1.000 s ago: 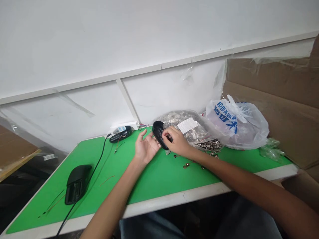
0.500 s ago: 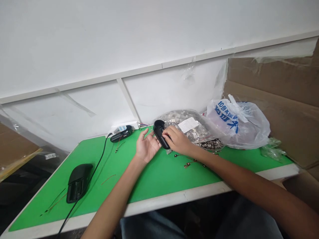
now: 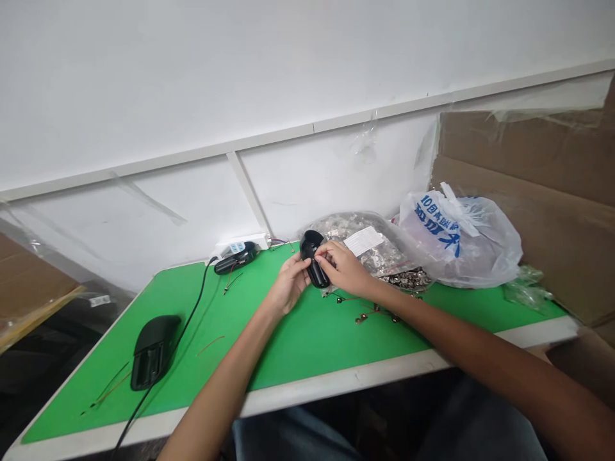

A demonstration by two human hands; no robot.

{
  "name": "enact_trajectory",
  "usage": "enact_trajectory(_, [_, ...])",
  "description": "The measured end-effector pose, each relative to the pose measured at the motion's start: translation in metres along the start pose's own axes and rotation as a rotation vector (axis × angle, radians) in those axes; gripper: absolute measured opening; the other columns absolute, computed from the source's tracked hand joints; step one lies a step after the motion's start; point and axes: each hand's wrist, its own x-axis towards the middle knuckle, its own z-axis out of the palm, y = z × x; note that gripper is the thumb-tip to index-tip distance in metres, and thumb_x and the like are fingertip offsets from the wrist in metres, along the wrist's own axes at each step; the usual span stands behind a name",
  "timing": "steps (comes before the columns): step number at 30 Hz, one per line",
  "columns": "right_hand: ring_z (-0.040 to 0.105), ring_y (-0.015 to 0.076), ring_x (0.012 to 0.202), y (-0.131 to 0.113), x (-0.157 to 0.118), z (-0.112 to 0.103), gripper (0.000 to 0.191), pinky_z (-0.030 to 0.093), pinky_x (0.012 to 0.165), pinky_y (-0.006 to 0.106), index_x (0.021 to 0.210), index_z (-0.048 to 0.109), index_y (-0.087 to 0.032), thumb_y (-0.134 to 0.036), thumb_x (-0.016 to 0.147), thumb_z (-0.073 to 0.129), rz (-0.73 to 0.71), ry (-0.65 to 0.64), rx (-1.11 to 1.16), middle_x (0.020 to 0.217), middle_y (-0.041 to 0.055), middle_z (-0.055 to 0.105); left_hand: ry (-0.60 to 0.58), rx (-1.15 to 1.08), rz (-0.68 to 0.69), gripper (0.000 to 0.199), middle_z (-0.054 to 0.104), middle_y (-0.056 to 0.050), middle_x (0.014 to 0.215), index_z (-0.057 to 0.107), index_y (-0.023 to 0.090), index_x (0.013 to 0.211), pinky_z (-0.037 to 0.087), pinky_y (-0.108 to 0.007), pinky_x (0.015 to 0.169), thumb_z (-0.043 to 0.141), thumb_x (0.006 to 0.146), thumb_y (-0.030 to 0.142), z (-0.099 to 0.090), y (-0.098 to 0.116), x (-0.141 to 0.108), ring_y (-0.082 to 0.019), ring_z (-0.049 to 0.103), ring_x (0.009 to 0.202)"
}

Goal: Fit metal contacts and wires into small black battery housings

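Note:
A black plastic housing with a rounded, hollow upper end is held above the green table mat, tilted. My left hand grips its left side, thumb on the front edge and fingers behind it. My right hand is closed at the housing's right side, with thumb and fingertips pinched near its middle. Anything small between those fingertips is too tiny to make out. Just behind my right hand lies a clear bag of small metal parts. Below my right wrist, thin wires with small round metal ends lie on the mat.
Another black housing stands at the left with a black cable across it. A third black housing lies by a white power strip. A white plastic bag sits at the right, before cardboard. Loose wires lie at the left.
My left thumb has come down onto the housing, and the left fingers have closed round it. The housing has turned slightly more upright and shifted a little right.

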Motion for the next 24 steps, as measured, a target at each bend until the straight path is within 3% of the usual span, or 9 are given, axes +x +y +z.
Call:
enact_trajectory(6, [0.065,0.0193,0.085,0.002,0.001,0.005,0.005,0.053,0.078,0.034,0.097,0.063,-0.023,-0.020,0.097,0.060,0.104,0.058,0.078,0.095,0.0043,0.070,0.039,0.053,0.016,0.042,0.079,-0.006,0.098,0.075,0.015,0.109,0.056,-0.024,0.072,0.092,0.076,0.034,0.001,-0.005,0.002,-0.016,0.072,0.080])
enact_trajectory(11, [0.063,0.0164,0.074,0.002,0.000,0.006,0.003,0.051,0.070,0.031,0.094,0.065,-0.023,-0.021,0.095,0.062,0.129,0.009,0.127,0.088,0.0020,0.070,0.195,0.064,0.031,0.035,0.073,-0.001,0.081,0.074,0.014,0.095,0.051,-0.023,0.065,0.089,0.078,0.042,0.002,-0.013,0.002,-0.014,0.064,0.071])
enact_trajectory(19, [0.063,0.0177,0.077,0.001,-0.006,0.009,0.005,0.050,0.071,0.032,0.092,0.063,-0.023,-0.019,0.095,0.062,0.056,0.027,0.007,0.089,0.0027,0.068,0.215,0.111,0.037,0.040,0.071,0.000,0.077,0.072,0.015,0.092,0.049,-0.023,0.062,0.088,0.076,0.047,0.007,-0.014,0.001,-0.015,0.064,0.071])
enact_trajectory(24, [0.063,0.0203,0.083,-0.001,-0.011,0.008,0.007,0.050,0.074,0.034,0.096,0.060,-0.023,-0.020,0.099,0.054,-0.068,0.005,-0.127,0.094,0.0060,0.067,0.185,0.176,0.054,0.045,0.073,-0.001,0.080,0.071,0.015,0.097,0.050,-0.025,0.066,0.090,0.072,0.048,0.007,-0.014,0.000,-0.017,0.066,0.074])
